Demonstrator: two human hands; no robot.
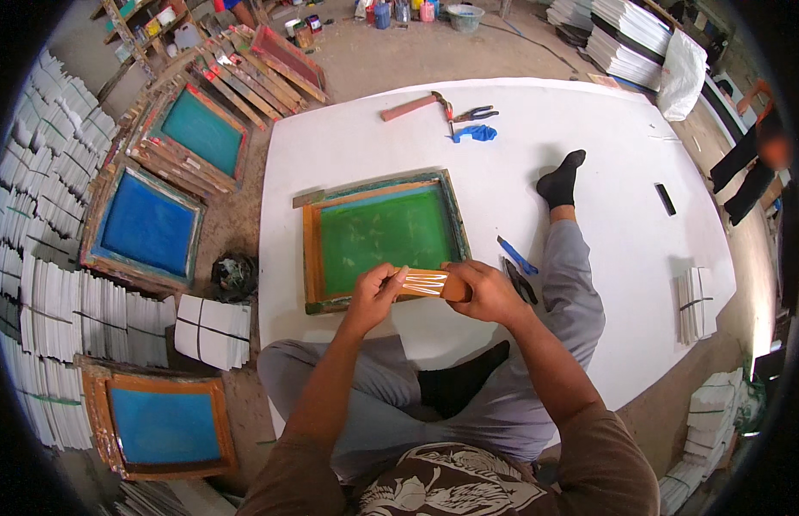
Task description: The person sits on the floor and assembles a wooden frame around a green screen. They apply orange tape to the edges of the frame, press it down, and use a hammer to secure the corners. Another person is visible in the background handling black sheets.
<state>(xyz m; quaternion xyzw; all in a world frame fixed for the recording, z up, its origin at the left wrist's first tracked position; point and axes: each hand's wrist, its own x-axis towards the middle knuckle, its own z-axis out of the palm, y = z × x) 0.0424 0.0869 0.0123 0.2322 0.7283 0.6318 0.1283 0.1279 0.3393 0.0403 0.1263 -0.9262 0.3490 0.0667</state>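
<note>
In front of me, my left hand (378, 297) and my right hand (485, 292) are closed on the two ends of a flat orange-brown piece (426, 285). White zigzag lines run across its face; what it is made of I cannot tell. Just beyond lies a wooden screen-printing frame (312, 249) with green mesh (382, 228), its near edge close to my hands. To the right of my right hand are a blue-handled cutter (518, 256) and dark-handled pliers (521, 282), beside my outstretched leg.
A hammer (412, 107), pliers (477, 113) and a crumpled blue glove (475, 132) lie at the white sheet's far side. More screen frames (143, 225) and strapped paper stacks (212, 331) line the left. A black object (665, 199) lies right. Another person (752, 159) stands far right.
</note>
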